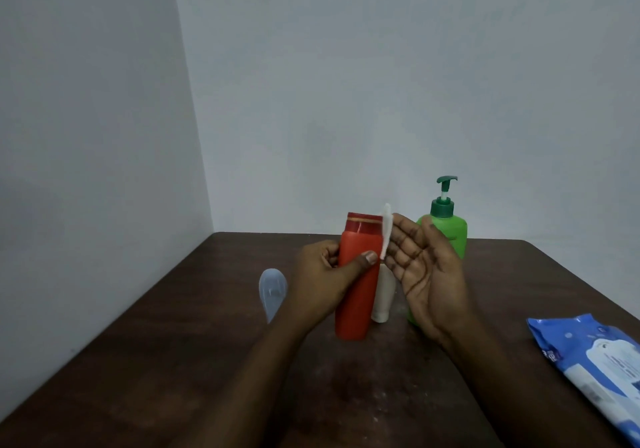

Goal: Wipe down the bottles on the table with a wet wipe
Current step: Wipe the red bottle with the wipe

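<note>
Red bottle (358,285) upright above the dark tabletop (173,361), clamped in left hand (320,278), thumb across its front. Pale blue bottle (272,292) lying far left. Wet wipe (386,231), seemingly folded, pressed to red bottle's side by flat, open-palmed right hand (424,267). White tube (383,300) behind; green pump bottle (446,226) next; blue wipes pack (595,361) rightmost.

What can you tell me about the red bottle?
The red bottle is tall, smooth and looks like plastic, with a darker red cap on top ringed by a thin gold band. It is lifted off the table, nearly upright. The left hand grips its middle, thumb across the front. The right hand presses a white wet wipe against its upper right side.
</note>
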The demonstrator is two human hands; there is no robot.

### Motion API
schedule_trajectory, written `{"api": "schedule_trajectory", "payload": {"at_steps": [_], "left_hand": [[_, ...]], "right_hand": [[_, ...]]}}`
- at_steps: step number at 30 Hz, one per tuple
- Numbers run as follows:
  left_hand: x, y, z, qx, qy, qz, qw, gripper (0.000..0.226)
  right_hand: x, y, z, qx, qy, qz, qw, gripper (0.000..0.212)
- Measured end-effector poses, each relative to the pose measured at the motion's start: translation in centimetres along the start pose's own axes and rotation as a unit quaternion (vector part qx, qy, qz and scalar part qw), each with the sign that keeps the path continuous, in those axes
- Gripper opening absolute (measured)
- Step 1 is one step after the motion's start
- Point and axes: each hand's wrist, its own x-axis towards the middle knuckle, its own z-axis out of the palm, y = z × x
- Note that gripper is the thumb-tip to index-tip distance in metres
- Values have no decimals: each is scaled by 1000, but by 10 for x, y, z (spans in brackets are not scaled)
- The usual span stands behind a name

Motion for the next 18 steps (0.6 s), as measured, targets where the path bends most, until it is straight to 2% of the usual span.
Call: {"api": "schedule_trajectory", "payload": {"at_steps": [2,3,4,6,8,10,12,14,15,18], "left_hand": [[-2,0,3,14,39,13,999,25],[-3,0,4,13,44,20,999,23],[-3,0,5,1,45,22,999,20],[-4,0,5,-1,46,21,999,15],[-3,-4,5,50,42,46,997,15],[-7,-9,7,89,17,62,994,4],[-11,-8,10,90,-5,57,994,16],[-9,-5,9,81,16,65,994,12],[-8,-1,7,63,37,70,995,6],[-4,9,1,-21,72,56,996,12]], "right_hand": [[-5,9,1,-134,-25,-51,989,63],[-10,14,2,-234,-51,-82,967,63],[-14,19,3,-338,-82,-110,931,68],[-16,27,3,-499,-146,-181,835,77],[-15,28,3,-580,-175,-247,756,77],[-13,25,5,-639,-173,-292,690,75],[-13,22,6,-682,-165,-326,633,74],[-11,20,5,-704,-151,-331,610,76],[-10,20,3,-707,-143,-323,613,77],[-8,20,0,-700,-135,-288,640,81]]}}
